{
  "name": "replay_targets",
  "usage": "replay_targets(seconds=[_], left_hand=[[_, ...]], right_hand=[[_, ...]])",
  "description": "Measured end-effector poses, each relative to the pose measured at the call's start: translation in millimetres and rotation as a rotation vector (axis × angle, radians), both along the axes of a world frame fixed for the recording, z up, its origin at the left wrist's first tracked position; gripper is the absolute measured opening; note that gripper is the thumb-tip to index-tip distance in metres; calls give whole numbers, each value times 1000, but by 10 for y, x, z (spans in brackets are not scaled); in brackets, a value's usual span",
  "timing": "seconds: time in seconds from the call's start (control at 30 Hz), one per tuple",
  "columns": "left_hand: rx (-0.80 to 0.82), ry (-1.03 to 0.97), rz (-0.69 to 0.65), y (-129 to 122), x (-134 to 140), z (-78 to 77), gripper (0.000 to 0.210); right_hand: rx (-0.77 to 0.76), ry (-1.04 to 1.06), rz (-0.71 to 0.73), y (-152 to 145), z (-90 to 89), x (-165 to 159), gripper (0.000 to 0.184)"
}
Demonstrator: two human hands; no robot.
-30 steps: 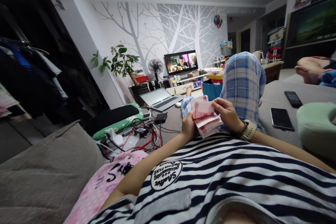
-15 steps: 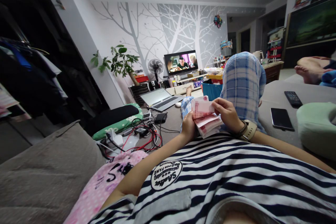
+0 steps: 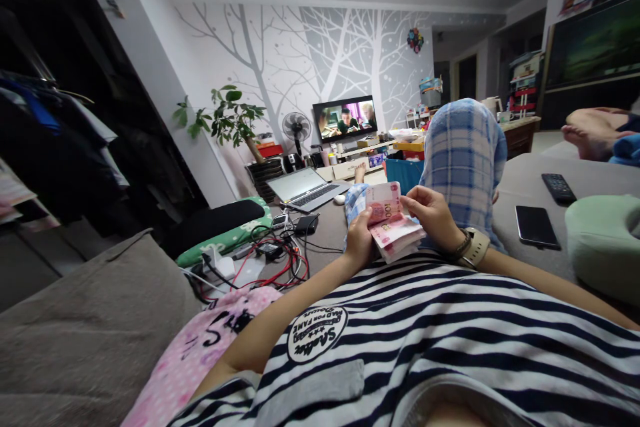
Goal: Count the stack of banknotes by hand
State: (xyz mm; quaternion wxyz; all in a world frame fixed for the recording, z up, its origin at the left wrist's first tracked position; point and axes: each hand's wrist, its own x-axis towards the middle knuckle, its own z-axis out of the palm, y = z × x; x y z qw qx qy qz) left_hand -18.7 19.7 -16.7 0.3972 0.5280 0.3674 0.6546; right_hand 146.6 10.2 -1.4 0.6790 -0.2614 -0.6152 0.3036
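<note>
A folded stack of red 100 banknotes is held over my lap, just above the striped shirt. My left hand grips it from the left side, thumb on top where the notes bend. One part of the notes stands up, with a "100" showing on its face; the rest lies toward me in a thick, uneven layer. At the right edge of the raised part, the thumb and fingers of my right hand are pinched together; fingertip contact is partly hidden. A watch and a dark bracelet circle the right wrist.
To the left lie a laptop, a white mouse and tangled cables. A phone, a remote and a green neck pillow lie to the right. My bent knee rises behind the right hand. Another person's foot shows at far right.
The note that my right hand was flicking, blurred before, now lies still with its printed face visible. The right fingers have shifted slightly left. My left hand keeps its grip.
</note>
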Motion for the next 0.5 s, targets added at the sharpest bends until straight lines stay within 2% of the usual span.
replay_targets(seconds=[0.17, 0.37, 0.43, 0.5], left_hand=[[27, -33, -150, -44, 14, 46, 27], [82, -20, -224, -81, 42, 84, 24], [77, -21, -265, -63, 34, 70, 22], [65, 1, -242, -48, 25, 61, 22]], right_hand=[[-40, 22, -102, 133, -46, 13, 55], [-49, -36, 22, 127, -36, 13, 53], [-46, -45, 34, 107, -23, 15, 52], [-32, -47, 20, 92, -14, 19, 52]])
